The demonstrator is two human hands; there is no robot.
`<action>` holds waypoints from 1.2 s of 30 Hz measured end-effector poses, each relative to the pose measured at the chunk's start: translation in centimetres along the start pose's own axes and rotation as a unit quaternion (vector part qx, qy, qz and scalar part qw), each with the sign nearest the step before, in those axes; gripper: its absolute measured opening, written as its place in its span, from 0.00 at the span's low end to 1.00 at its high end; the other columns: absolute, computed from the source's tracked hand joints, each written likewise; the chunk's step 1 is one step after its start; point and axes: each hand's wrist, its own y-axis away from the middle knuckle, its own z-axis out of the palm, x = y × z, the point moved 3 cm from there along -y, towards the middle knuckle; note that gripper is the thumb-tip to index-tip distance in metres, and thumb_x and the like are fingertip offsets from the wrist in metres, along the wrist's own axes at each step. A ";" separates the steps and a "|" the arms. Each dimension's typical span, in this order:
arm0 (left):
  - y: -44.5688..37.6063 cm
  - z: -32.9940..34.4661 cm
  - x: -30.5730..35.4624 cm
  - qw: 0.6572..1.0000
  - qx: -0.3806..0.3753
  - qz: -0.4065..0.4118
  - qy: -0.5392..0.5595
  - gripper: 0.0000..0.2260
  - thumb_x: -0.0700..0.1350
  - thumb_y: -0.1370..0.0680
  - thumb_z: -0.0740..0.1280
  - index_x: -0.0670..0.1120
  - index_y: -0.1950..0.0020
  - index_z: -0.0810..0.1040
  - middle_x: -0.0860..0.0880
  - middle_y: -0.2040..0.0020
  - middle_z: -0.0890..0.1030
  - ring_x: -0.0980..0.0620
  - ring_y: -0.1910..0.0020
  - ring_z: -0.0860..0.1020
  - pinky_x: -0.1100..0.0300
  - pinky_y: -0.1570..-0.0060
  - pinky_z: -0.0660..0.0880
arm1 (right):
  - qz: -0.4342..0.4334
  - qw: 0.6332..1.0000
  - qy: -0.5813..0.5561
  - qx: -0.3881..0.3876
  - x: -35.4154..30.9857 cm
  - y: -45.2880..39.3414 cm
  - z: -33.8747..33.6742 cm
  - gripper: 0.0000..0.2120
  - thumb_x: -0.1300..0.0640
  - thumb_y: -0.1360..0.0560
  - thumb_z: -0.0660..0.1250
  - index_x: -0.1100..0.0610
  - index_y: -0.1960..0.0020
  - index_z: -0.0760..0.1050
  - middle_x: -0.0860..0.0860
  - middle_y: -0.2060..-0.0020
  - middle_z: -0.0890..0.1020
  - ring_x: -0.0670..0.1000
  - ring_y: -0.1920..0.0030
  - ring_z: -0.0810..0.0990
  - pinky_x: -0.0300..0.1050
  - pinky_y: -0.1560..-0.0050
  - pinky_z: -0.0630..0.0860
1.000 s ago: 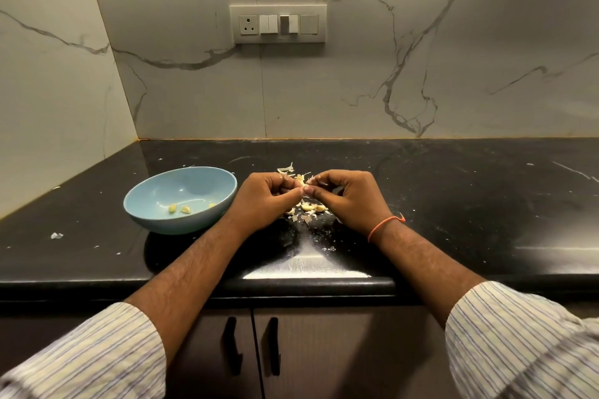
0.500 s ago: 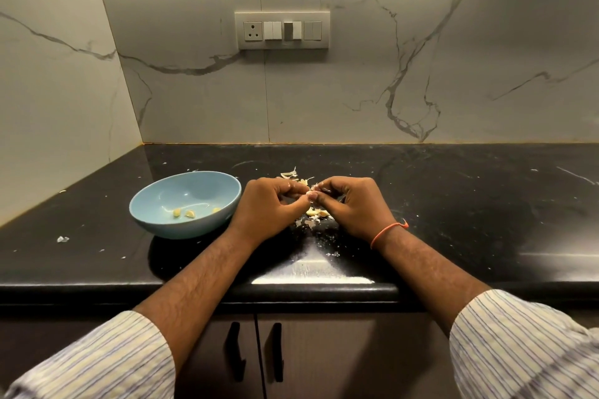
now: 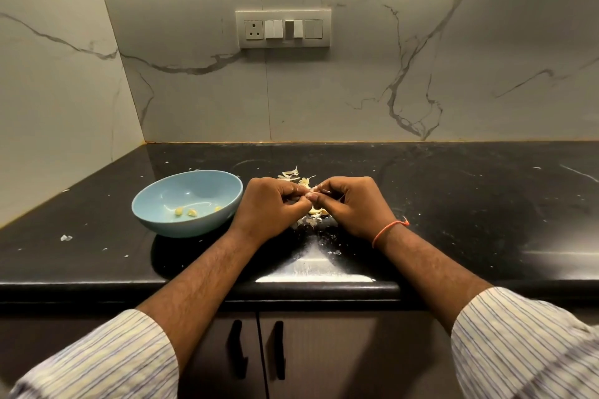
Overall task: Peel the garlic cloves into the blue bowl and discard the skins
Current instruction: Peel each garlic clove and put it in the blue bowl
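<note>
A blue bowl (image 3: 210, 181) sits on the black counter (image 3: 470, 204), left of my hands, with three peeled cloves (image 3: 191, 211) in its bottom. My left hand (image 3: 270, 207) and my right hand (image 3: 351, 204) meet fingertip to fingertip just right of the bowl, fingers curled. Together they pinch a small garlic clove (image 3: 311, 194), mostly hidden by the fingers. Below and behind the hands lies a heap of papery skins and garlic pieces (image 3: 316, 212). More skins (image 3: 290, 174) lie just beyond the knuckles.
Small skin flakes (image 3: 66, 237) dot the counter at the left. The marble wall rises behind and to the left, carrying a switch plate (image 3: 283, 28). The counter's front edge runs under my forearms, with cabinet doors and two dark handles (image 3: 256, 348) below.
The hands stay together on the clove with only small finger shifts. The camera has tilted slightly, so everything sits a little lower in view.
</note>
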 end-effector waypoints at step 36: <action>-0.3 0.2 -0.7 0.999 0.007 0.005 0.040 0.06 0.45 0.23 0.78 0.46 0.47 0.89 0.61 0.66 0.82 0.63 0.69 0.80 0.72 0.65 0.74 | -0.005 0.999 -0.016 0.029 0.3 0.1 -0.2 0.09 0.53 0.25 0.79 0.53 0.46 0.87 0.44 0.59 0.87 0.44 0.59 0.85 0.44 0.56 0.84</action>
